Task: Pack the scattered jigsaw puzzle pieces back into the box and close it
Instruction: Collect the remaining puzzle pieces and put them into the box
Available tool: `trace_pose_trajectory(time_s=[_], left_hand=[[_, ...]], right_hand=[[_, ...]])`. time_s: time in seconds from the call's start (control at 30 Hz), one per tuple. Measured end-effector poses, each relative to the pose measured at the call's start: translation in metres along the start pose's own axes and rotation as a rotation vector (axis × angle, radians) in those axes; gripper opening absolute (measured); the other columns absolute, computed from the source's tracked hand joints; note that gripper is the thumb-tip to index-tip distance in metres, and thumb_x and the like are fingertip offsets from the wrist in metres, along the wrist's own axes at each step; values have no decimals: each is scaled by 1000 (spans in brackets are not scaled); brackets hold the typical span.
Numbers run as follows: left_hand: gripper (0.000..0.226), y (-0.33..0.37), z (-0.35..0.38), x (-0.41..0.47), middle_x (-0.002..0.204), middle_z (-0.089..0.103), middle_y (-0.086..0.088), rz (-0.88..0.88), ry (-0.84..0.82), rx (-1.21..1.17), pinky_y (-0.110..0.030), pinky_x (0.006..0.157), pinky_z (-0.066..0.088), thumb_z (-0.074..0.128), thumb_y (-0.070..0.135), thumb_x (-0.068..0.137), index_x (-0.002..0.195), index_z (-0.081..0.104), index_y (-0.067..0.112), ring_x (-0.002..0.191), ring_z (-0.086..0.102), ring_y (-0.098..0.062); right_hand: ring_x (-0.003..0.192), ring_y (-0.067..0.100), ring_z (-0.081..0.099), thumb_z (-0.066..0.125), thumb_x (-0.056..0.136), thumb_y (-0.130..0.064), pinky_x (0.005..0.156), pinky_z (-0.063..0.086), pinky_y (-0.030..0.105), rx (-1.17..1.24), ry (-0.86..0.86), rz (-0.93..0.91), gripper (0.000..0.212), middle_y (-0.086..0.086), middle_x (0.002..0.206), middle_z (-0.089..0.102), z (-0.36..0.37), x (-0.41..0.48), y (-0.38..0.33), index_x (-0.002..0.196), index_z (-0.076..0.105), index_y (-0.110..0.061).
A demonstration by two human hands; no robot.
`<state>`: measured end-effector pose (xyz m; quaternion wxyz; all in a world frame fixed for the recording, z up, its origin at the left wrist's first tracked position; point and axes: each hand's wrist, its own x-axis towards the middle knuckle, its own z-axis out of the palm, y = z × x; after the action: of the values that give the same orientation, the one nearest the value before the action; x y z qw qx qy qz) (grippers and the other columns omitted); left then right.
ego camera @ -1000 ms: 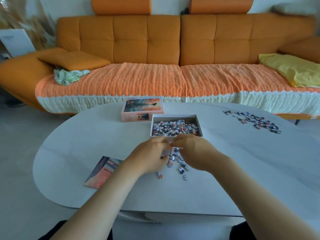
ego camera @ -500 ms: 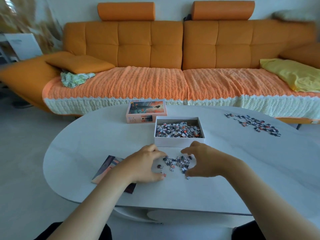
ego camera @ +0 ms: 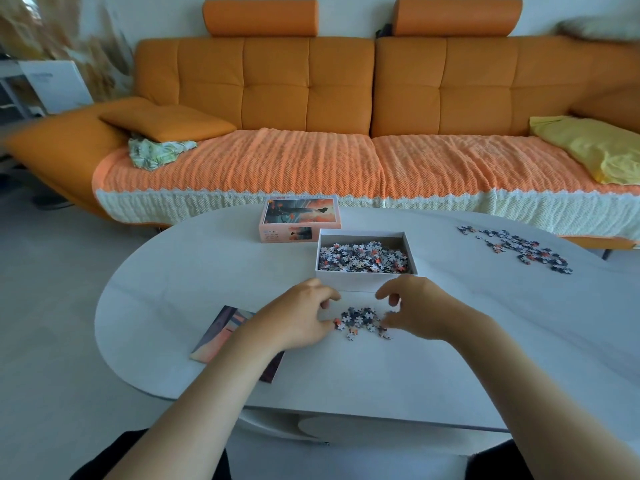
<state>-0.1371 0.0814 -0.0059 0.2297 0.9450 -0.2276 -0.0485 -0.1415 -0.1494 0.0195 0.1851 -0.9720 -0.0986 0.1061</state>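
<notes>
Roughly half done, by my estimate. Box (ego camera: 346, 281) sits open near the middle of the tabletop (ego camera: 467, 358), its floor covered with a layer of packed pieces (ego camera: 363, 258).

Left to do:
- small heap (ego camera: 360, 318) just in front of the box, between my hands
- larger scatter (ego camera: 519, 247) well apart, toward the far right edge
- lid (ego camera: 299, 220), lying picture-up just beside the box's far left corner, not yet fitted

Grip state: left grip (ego camera: 298, 320) and right grip (ego camera: 419, 310) flank the small heap, each cupped, thumb and fingers apart. Left thumb tip touches the heap's edge. Nothing clamped that I can see, though a piece hidden under the right fingers cannot be ruled out.

Surroundings: printed picture sheet (ego camera: 221, 336) lies flat by the near left edge, partly under my left forearm. Orange sofa (ego camera: 311, 88) runs behind the tabletop.

Obstructions: none between heap and box. The box's front wall must be cleared with each load. Far scatter looks like a long reach for the right arm.
</notes>
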Motion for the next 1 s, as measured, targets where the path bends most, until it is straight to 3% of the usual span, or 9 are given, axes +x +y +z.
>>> trace_pose_trajectory(time_s=[0.1,0.2,0.4,0.53,0.6,0.77,0.83,0.93,1.0], left_hand=[[29,-7,-3,-4,98,56,11,-16,-17,39,-21,77,45,65,21,86,114,63,27,76,51,-1],[22,1,4,-2,88,64,12,4,44,-20,-20,72,45,66,17,86,108,69,23,77,57,-4],[32,16,10,5,94,62,9,1,69,-48,-18,71,43,58,20,92,124,60,21,82,56,-5],[68,12,10,3,129,40,6,-23,-67,106,-30,95,43,58,45,88,148,32,25,123,39,-9],[74,13,13,4,129,35,7,3,-97,167,-32,97,41,58,52,86,149,30,25,129,28,-9],[64,15,18,12,113,40,6,25,-42,62,-36,100,41,62,51,86,142,46,23,123,34,-11],[65,13,16,12,115,41,6,5,-51,36,-34,101,39,64,49,85,142,46,24,125,34,-10],[67,12,14,11,119,40,4,5,-100,34,-33,102,38,65,48,85,144,42,26,125,32,-10],[63,14,15,12,118,39,3,18,-128,52,-33,101,38,64,44,87,143,44,24,123,34,-11]], right_hand=[[83,8,58,73,81,-27,69,46,14,-30,10,59,31,-6,101,62,0,0,4,112,68,-24],[66,-1,52,68,85,-17,53,34,1,18,85,27,15,-11,86,62,8,2,-1,98,74,-21],[83,6,57,65,85,-15,73,43,13,2,74,15,24,-9,101,66,6,3,-10,107,71,-23],[76,3,57,77,76,-29,66,47,20,2,-115,98,37,-15,79,61,-8,-4,-2,110,63,-29],[77,6,59,79,74,-28,68,53,24,-2,-119,112,36,-15,77,63,-6,-5,-5,106,65,-27],[77,15,64,68,80,-18,67,54,23,50,-8,81,27,-13,83,59,3,0,-13,106,70,-24],[82,11,60,69,81,-26,71,49,21,32,-21,73,36,-15,90,57,2,1,-11,116,64,-25],[99,12,55,76,75,-43,82,44,22,-17,-100,81,70,-9,116,55,2,1,-8,136,47,-28],[101,15,56,78,72,-44,82,46,24,-55,-129,53,69,-4,121,54,6,3,-13,134,50,-30]])
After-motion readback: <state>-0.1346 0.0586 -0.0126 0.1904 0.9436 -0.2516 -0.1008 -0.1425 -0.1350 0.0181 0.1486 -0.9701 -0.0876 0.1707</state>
